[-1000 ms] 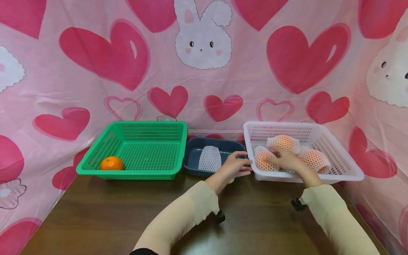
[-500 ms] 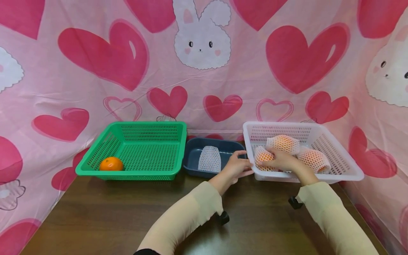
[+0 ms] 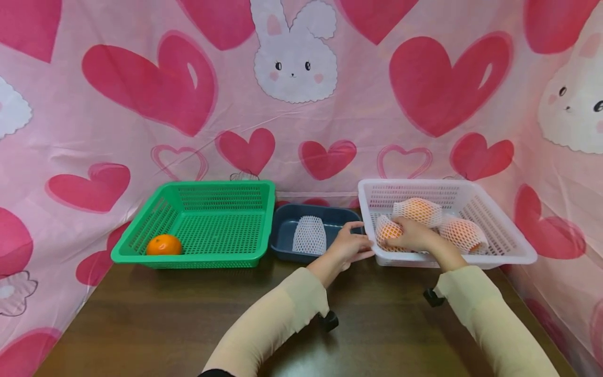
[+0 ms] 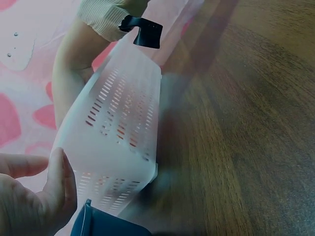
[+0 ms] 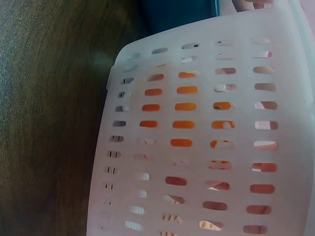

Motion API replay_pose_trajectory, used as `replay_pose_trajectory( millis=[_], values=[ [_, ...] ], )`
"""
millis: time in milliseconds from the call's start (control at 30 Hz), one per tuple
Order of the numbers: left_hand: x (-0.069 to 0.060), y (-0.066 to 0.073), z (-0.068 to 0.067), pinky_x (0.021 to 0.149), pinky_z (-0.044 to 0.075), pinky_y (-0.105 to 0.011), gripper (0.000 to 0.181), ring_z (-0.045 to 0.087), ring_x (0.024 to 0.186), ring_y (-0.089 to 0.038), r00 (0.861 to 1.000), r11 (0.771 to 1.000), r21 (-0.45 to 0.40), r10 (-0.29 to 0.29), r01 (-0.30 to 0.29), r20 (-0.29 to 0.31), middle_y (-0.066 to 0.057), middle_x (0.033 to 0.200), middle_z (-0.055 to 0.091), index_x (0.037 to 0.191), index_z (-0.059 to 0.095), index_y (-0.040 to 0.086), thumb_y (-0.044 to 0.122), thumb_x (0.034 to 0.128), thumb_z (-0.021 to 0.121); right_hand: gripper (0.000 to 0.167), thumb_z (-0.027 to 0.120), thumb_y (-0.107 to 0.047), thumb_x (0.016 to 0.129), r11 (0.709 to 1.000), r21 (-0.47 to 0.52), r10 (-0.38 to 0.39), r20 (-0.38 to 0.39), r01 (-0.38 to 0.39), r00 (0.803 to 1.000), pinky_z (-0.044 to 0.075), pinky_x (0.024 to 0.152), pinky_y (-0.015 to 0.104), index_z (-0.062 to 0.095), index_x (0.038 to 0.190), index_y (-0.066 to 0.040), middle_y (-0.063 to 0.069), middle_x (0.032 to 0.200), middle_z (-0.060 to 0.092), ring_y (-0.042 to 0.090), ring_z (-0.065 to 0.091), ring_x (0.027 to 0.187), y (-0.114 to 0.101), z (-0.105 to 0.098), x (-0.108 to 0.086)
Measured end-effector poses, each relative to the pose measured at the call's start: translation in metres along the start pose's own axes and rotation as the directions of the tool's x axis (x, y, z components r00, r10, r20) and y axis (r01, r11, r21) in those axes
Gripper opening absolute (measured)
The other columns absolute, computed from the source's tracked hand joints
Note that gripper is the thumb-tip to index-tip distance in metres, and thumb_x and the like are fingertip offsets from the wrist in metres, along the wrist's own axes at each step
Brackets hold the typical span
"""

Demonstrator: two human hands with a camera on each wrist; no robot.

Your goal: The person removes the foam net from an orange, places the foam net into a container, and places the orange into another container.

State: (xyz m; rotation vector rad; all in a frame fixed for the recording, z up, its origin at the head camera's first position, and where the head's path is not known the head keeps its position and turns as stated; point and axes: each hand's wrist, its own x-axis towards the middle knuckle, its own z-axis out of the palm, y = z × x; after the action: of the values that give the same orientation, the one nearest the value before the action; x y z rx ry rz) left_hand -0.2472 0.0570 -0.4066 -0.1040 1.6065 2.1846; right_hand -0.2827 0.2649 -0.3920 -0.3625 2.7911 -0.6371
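My right hand [image 3: 415, 235] reaches into the white basket [image 3: 511, 246], its fingers and thumb around an orange in a white foam net [image 3: 387, 230] at the basket's left end. Two more netted fruits lie there, one behind [image 3: 418, 209] and one to the right [image 3: 464, 234]. In the right wrist view, orange peel shows through the slots of the basket wall [image 5: 197, 157], which hides that hand. My left hand [image 3: 346, 248] is at the basket's left edge, its fingers loosely bent and touching the rim; the left wrist view shows the thumb and fingers [image 4: 61, 182] beside the wall.
Between the baskets stands a dark blue tray [image 3: 281, 235] with an unfilled white foam net [image 3: 309, 235] in it. A green basket [image 3: 212, 257] at the left holds one bare orange [image 3: 164, 245]. The wooden table [image 3: 226, 298] extends in front, with a patterned cloth behind.
My right hand has moved slightly left and lower over the netted orange, closing its fingers around it. My left hand has shifted slightly right against the basket rim.
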Motion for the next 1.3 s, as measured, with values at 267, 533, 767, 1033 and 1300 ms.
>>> replay_pose_trajectory(
  millis=[267, 533, 767, 1033, 1300],
  values=[
    [-0.002, 0.000, -0.004, 0.085, 0.059, -0.038, 0.059, 0.070, 0.091, -0.023, 1.000, 0.999, -0.030, 0.010, -0.009, 0.023, -0.013, 0.113, 0.064, 0.147, 0.043, 0.005, -0.010, 0.0936, 0.064, 0.085, 0.077, -0.033, 0.088, 0.999, -0.025, -0.037, -0.023, 0.036, 0.999, 0.039, 0.103, 0.066, 0.039, 0.142, 0.022, 0.042, 0.140, 0.046, 0.056, 0.047, 0.128, -0.006, -0.003, 0.000],
    [-0.003, -0.001, -0.006, 0.087, 0.058, -0.037, 0.057, 0.070, 0.092, -0.022, 0.999, 1.000, -0.017, 0.006, -0.005, 0.032, -0.014, 0.111, 0.065, 0.146, 0.043, 0.005, -0.010, 0.0948, 0.064, 0.083, 0.077, -0.031, 0.086, 0.999, -0.005, -0.043, -0.069, 0.043, 0.997, 0.041, 0.101, 0.067, 0.041, 0.139, 0.022, 0.043, 0.134, 0.050, 0.056, 0.050, 0.124, -0.012, -0.007, -0.006],
    [-0.003, -0.002, -0.005, 0.088, 0.057, -0.040, 0.056, 0.070, 0.094, -0.024, 0.999, 1.000, -0.008, 0.009, -0.009, 0.036, -0.015, 0.109, 0.065, 0.146, 0.044, 0.004, -0.010, 0.0950, 0.064, 0.083, 0.078, -0.032, 0.087, 0.997, 0.007, -0.073, -0.094, 0.074, 0.993, 0.041, 0.101, 0.067, 0.042, 0.138, 0.023, 0.044, 0.134, 0.050, 0.057, 0.049, 0.124, -0.007, -0.012, -0.011],
    [-0.004, 0.000, -0.005, 0.089, 0.057, -0.040, 0.057, 0.071, 0.095, -0.025, 1.000, 1.000, 0.012, 0.021, -0.022, 0.022, -0.011, 0.103, 0.063, 0.146, 0.045, 0.002, -0.013, 0.0939, 0.064, 0.083, 0.079, -0.035, 0.088, 0.993, -0.013, -0.117, -0.150, 0.116, 0.982, 0.044, 0.097, 0.066, 0.044, 0.139, 0.020, 0.041, 0.132, 0.053, 0.052, 0.055, 0.118, -0.012, -0.021, -0.019],
    [-0.003, 0.002, -0.005, 0.093, 0.054, -0.044, 0.058, 0.069, 0.085, -0.020, 0.999, 0.999, 0.031, 0.020, -0.021, 0.030, -0.009, 0.096, 0.065, 0.147, 0.047, 0.001, -0.015, 0.0932, 0.063, 0.074, 0.079, -0.032, 0.089, 0.985, 0.001, -0.169, -0.202, 0.172, 0.965, 0.049, 0.077, 0.044, 0.050, 0.138, 0.015, 0.027, 0.117, 0.065, 0.028, 0.060, 0.090, -0.019, -0.026, -0.023]
  ],
)
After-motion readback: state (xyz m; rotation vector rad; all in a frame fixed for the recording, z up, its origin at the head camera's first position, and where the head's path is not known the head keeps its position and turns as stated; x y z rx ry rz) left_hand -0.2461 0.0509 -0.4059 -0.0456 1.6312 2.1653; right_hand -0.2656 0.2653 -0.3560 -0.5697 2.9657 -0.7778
